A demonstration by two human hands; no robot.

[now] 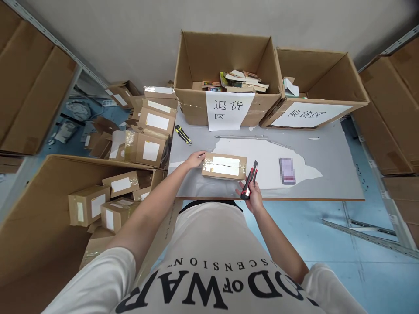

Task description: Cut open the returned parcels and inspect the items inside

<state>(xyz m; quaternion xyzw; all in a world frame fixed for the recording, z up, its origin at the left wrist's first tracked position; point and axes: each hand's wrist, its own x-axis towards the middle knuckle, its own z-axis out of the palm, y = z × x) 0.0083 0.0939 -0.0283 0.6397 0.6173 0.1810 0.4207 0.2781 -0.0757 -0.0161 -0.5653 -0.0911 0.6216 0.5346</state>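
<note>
A small taped cardboard box (240, 166) with a white label lies on the table close to its front edge. At the box's left end, my left hand (196, 159) has its fingers closed on the corner. My right hand (254, 196) grips a red and black box cutter (248, 185), its tip pointing up and away from me beside the box's right end. Farther right on the table lies a flat purple item (287, 171), blurred out. A second cutter, yellow and black (183, 135), rests at the table's left side.
Two big open cartons stand at the table's back: the left carton (193, 104) holds books, the right carton (334, 74) some papers. A large carton (29, 218) of small boxes is at my left, with more piled boxes (153, 131) behind. A metal frame (366, 235) lies right.
</note>
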